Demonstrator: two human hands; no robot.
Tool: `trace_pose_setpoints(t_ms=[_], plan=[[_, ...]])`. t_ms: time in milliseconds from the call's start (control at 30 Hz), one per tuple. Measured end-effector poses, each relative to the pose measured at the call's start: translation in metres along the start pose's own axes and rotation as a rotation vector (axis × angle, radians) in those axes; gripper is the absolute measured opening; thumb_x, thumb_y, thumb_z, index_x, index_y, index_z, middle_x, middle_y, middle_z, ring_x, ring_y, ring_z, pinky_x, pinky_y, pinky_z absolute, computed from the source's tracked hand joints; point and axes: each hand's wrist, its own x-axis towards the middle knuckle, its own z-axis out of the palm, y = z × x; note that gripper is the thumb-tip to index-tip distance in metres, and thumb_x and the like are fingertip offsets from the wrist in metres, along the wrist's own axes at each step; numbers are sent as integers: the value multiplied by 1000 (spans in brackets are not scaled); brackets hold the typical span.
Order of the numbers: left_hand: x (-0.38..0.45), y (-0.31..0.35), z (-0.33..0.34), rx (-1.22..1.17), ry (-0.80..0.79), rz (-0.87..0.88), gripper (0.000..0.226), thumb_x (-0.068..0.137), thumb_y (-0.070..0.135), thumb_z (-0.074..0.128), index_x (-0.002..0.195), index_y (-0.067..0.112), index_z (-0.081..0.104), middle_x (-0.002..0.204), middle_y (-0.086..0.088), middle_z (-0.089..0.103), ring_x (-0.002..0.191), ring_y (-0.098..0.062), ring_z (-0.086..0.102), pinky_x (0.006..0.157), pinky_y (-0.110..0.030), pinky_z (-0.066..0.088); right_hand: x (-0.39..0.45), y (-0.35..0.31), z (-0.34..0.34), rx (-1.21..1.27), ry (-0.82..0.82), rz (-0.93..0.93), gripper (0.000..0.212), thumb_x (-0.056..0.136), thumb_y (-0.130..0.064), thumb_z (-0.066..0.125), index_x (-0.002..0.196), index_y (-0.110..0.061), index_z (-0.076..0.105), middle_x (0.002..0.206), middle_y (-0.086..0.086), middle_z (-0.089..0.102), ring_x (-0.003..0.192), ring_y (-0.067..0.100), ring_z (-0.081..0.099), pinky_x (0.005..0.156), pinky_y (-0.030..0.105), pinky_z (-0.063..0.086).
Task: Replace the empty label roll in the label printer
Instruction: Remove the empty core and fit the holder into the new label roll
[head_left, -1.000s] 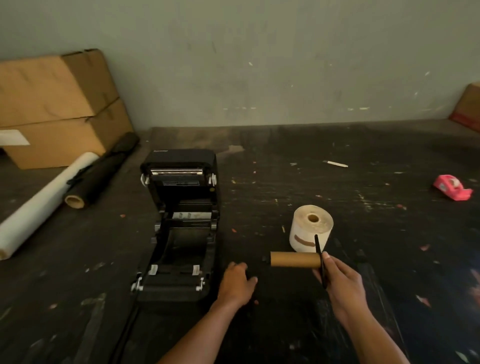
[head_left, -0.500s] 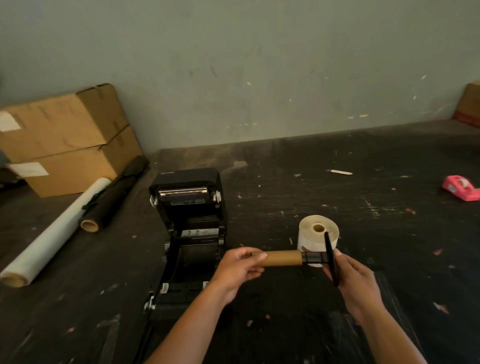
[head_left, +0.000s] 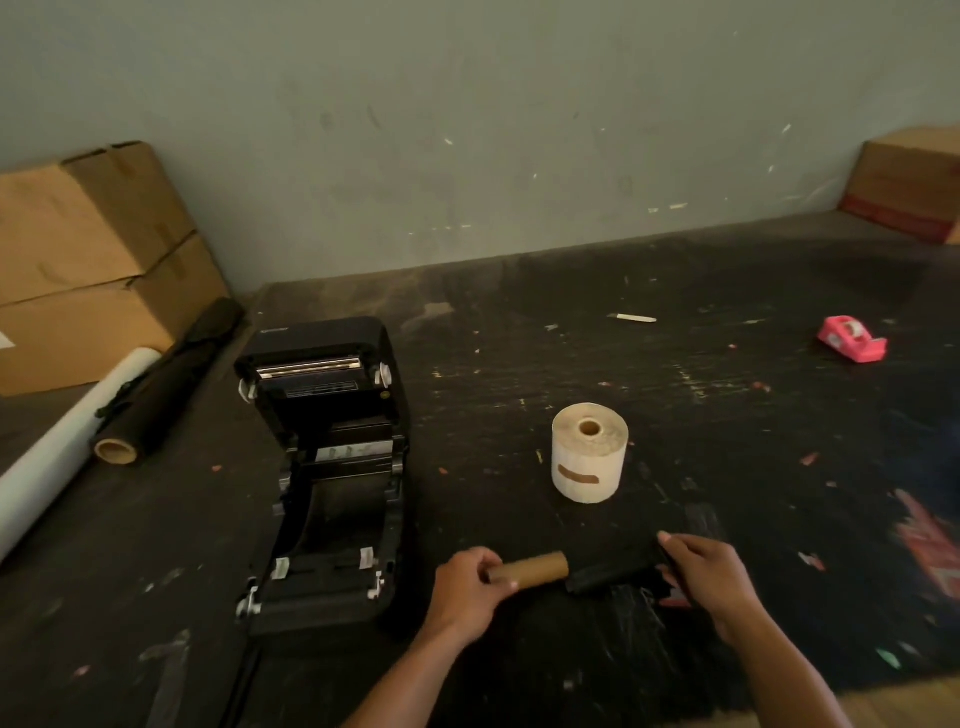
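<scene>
The black label printer stands open on the dark table, its lid tilted back and its roll bay empty. A full cream label roll stands on end to its right. In front of the roll, my left hand grips the brown empty cardboard core at its left end. My right hand holds the black spindle, whose bared shaft shows between the core and that hand. Core and spindle lie level, low over the table.
Two stacked cardboard boxes sit at the back left, with a white roll and a black roll lying beside them. A pink tape dispenser lies at the right, another box in the far right corner.
My left hand took hold of the core and has slid it leftward along the spindle, baring more black shaft. Both hands came lower and nearer to me.
</scene>
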Motion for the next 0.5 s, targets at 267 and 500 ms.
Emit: trace_pose_setpoints(t_ms=[267,500], plan=[[-4,-12,9,220,-44,74,39,86,27,69,124,25,60,119,7,63,104,-5,58,94,-26,48,2,8,6,-260,33,-110,27,94,-27,51,115,-13,60,88,9,66,72,22,69,58,29,53],[-5,-15,4,247,-60,86,41,85,29,68,125,25,59,119,6,63,102,-5,58,88,-23,47,5,13,16,-350,89,-137,22,95,-27,49,111,-17,59,81,6,65,64,17,66,50,23,45]])
